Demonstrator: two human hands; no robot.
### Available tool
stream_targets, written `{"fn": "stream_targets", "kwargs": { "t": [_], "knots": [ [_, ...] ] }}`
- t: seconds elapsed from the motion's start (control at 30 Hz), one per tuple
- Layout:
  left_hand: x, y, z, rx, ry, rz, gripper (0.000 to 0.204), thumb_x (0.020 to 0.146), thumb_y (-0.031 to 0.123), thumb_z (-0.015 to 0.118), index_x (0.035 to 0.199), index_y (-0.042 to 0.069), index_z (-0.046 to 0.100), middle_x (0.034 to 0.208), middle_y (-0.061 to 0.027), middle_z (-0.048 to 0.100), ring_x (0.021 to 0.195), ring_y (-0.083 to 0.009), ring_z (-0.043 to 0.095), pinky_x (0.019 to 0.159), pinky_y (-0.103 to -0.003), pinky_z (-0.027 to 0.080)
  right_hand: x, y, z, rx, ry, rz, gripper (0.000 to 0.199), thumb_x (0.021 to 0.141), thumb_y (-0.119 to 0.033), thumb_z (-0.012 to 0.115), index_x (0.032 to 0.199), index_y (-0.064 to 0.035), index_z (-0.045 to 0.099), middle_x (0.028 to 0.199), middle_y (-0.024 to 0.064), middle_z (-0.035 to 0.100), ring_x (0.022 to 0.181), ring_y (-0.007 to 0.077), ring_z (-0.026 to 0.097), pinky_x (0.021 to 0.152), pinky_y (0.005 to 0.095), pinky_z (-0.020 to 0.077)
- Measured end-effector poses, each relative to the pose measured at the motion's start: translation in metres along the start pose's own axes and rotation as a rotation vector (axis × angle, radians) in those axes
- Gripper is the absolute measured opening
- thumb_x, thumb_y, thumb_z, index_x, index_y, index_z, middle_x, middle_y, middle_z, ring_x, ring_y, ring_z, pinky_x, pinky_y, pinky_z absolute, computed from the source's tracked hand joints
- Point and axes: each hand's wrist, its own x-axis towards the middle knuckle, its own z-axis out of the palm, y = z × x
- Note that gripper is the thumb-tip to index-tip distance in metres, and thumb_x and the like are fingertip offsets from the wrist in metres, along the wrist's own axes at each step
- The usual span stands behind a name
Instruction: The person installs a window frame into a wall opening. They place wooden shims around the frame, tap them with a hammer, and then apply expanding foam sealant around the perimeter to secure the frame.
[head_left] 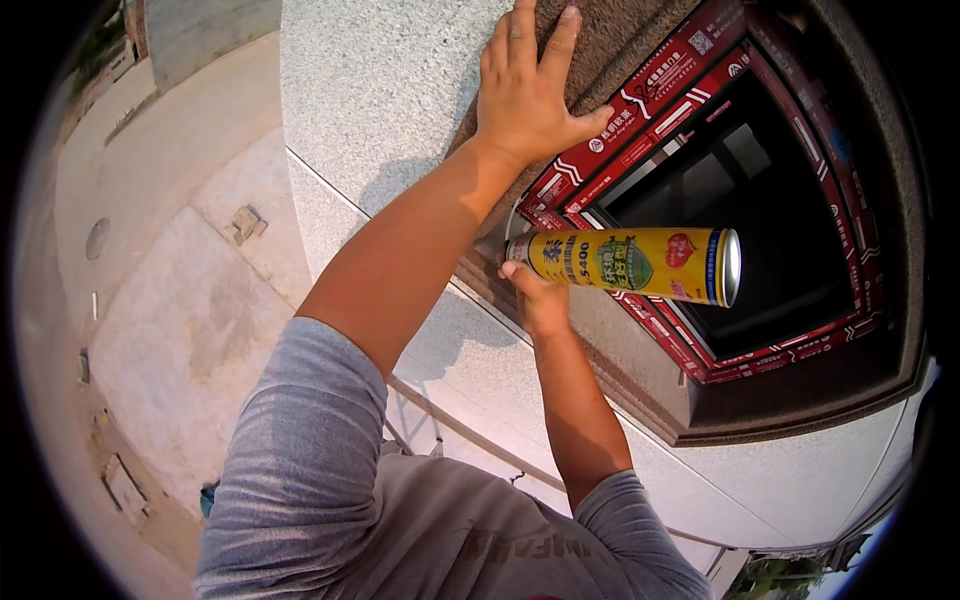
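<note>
My left hand (pixel 528 95) lies with fingers spread against the brown textured surround beside the window, its thumb reaching the red-taped window frame (pixel 625 125). Lower down, my right hand (pixel 540 300) is closed around one end of a yellow aerosol can (pixel 625 265), which looks like a spray foam can. It lies nearly sideways in front of the window, its silver base (pixel 732 267) pointing right. The can's other end sits by the frame's left corner, where a thin pale curved line shows. What the fingers behind the can press on is hidden.
Dark glass (pixel 760 200) fills the frame, set inside a deep brown surround (pixel 690 425). Speckled pale wall panels (pixel 375 85) surround it. Far below on the left is concrete ground (pixel 190 350) with a broken block (pixel 245 225) and scattered debris.
</note>
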Motion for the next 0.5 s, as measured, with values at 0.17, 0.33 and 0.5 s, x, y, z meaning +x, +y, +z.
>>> {"fn": "stream_targets", "kwargs": {
  "t": [0.17, 0.33, 0.5],
  "knots": [
    [0.000, 0.001, -0.001, 0.009, -0.025, -0.015, 0.117, 0.071, 0.058, 0.092, 0.168, 0.016, 0.042, 0.173, -0.0329, 0.022, 0.152, -0.0544, 0.034, 0.120, -0.065, 0.036, -0.007, 0.011, 0.002, 0.030, 0.022, 0.012, 0.069, 0.080, -0.001, 0.087, 0.141, -0.0046, 0.055, 0.118, 0.0115, 0.067, 0.104, 0.0293, 0.072, 0.085, 0.0399, 0.0625],
    [-0.001, 0.002, -0.001, 0.007, -0.040, -0.030, 0.117, 0.072, 0.060, 0.092, 0.169, 0.017, 0.040, 0.174, -0.0324, 0.021, 0.153, -0.0548, 0.032, 0.121, -0.066, 0.035, -0.005, -0.001, -0.001, 0.076, 0.027, 0.092, 0.079, 0.078, 0.000, 0.090, 0.146, -0.0027, 0.051, 0.132, 0.0102, 0.059, 0.120, 0.0253, 0.061, 0.107, 0.0395, 0.0537],
    [-0.002, -0.001, 0.001, -0.007, -0.021, -0.018, 0.118, 0.072, 0.059, 0.093, 0.169, 0.018, 0.039, 0.174, -0.0319, 0.021, 0.153, -0.0546, 0.032, 0.121, -0.066, 0.034, -0.006, -0.048, 0.018, 0.075, -0.005, -0.083, 0.072, 0.080, -0.001, 0.086, 0.143, -0.0017, 0.053, 0.125, 0.0134, 0.066, 0.113, 0.0308, 0.071, 0.095, 0.0437, 0.0617]
  ]
}}
